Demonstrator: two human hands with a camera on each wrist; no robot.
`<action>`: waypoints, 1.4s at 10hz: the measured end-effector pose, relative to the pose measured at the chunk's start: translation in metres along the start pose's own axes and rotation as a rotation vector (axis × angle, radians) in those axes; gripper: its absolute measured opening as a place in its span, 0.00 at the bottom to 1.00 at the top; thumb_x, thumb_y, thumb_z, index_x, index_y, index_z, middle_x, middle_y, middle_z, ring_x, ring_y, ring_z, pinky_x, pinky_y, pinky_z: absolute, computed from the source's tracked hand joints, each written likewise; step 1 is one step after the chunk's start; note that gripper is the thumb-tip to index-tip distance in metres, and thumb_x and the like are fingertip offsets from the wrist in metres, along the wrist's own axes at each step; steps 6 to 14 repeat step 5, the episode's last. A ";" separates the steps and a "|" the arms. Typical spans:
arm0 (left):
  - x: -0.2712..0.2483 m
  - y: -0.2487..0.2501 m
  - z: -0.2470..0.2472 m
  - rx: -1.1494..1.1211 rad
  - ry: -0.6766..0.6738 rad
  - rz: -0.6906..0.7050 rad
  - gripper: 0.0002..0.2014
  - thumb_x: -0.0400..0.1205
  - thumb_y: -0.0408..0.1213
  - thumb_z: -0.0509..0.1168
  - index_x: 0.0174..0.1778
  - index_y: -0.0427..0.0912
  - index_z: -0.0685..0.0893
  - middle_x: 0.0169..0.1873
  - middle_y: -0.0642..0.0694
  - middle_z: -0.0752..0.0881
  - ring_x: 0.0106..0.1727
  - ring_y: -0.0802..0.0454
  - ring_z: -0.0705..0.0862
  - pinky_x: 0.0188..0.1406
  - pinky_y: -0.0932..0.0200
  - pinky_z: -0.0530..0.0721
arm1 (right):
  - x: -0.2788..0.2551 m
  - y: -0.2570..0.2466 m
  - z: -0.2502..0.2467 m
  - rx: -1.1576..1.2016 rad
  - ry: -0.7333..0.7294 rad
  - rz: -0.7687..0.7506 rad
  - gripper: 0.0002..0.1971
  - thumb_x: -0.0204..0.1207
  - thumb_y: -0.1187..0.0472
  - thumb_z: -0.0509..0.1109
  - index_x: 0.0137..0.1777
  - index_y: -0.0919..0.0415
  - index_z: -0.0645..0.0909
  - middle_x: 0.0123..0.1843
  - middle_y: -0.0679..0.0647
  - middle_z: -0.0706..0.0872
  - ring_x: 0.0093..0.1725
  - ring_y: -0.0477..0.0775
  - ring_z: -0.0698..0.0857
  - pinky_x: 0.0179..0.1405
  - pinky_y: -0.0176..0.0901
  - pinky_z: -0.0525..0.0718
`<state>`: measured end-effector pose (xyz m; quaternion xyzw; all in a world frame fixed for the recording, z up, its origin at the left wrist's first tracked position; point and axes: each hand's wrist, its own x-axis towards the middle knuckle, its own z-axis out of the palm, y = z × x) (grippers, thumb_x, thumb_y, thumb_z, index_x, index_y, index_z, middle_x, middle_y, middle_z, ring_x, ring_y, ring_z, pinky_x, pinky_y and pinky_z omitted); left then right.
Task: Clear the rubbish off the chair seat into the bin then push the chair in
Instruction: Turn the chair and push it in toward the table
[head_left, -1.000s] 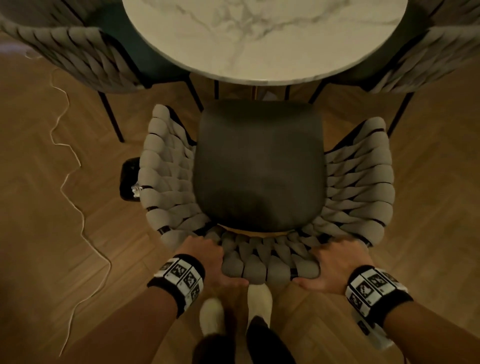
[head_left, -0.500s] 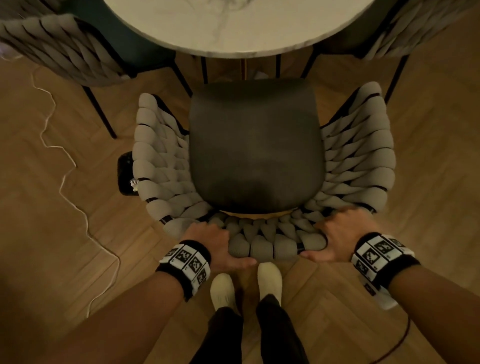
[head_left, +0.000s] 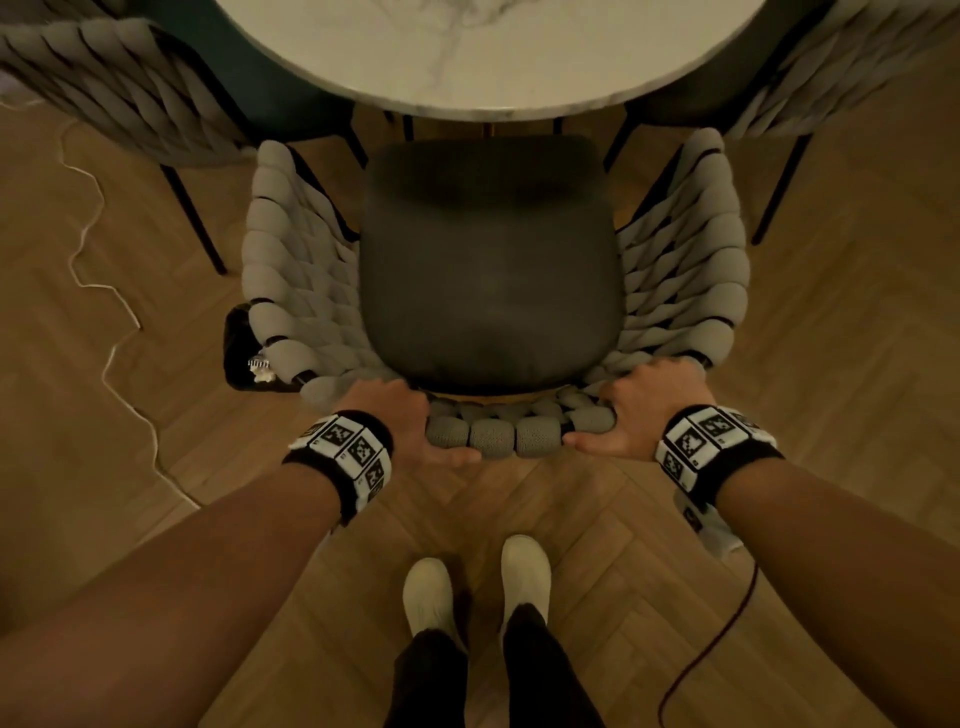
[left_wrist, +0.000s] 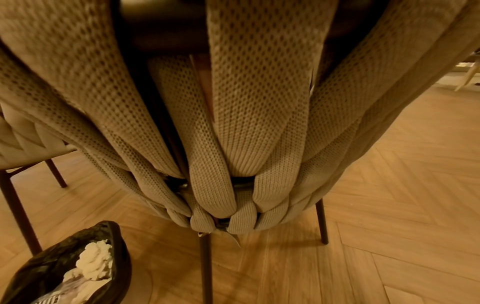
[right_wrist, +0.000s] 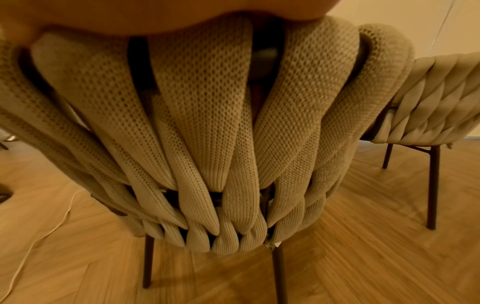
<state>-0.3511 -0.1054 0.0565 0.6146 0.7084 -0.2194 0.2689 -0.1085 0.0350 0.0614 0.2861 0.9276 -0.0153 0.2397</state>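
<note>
Off to the side of my left hand (head_left: 395, 415) sits the bin (head_left: 241, 348) with the rubbish (left_wrist: 94, 261) inside. Both hands grip the chair (head_left: 493, 431) by its top rail, my right hand (head_left: 641, 410) matching, thumbs behind. The seat (head_left: 491, 260) ahead lies bare, its front just under the table (head_left: 493, 52); next, I judge, a level push forward

Chair (head_left: 491, 270) nearer the table (head_left: 488, 52).
</note>
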 end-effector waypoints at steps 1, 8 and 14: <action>0.003 -0.002 0.004 -0.010 0.028 0.000 0.53 0.51 0.88 0.39 0.49 0.50 0.83 0.43 0.49 0.87 0.44 0.47 0.84 0.49 0.50 0.84 | -0.001 0.000 -0.002 -0.001 -0.014 0.003 0.46 0.52 0.13 0.36 0.35 0.49 0.82 0.24 0.49 0.80 0.25 0.51 0.77 0.23 0.39 0.64; -0.043 0.004 -0.016 -0.337 0.035 -0.033 0.27 0.74 0.64 0.61 0.60 0.48 0.78 0.60 0.46 0.82 0.58 0.45 0.81 0.59 0.49 0.79 | -0.015 -0.011 -0.028 0.222 -0.182 0.081 0.39 0.68 0.24 0.52 0.59 0.55 0.82 0.53 0.56 0.88 0.55 0.58 0.85 0.52 0.50 0.81; -0.043 0.004 -0.016 -0.337 0.035 -0.033 0.27 0.74 0.64 0.61 0.60 0.48 0.78 0.60 0.46 0.82 0.58 0.45 0.81 0.59 0.49 0.79 | -0.015 -0.011 -0.028 0.222 -0.182 0.081 0.39 0.68 0.24 0.52 0.59 0.55 0.82 0.53 0.56 0.88 0.55 0.58 0.85 0.52 0.50 0.81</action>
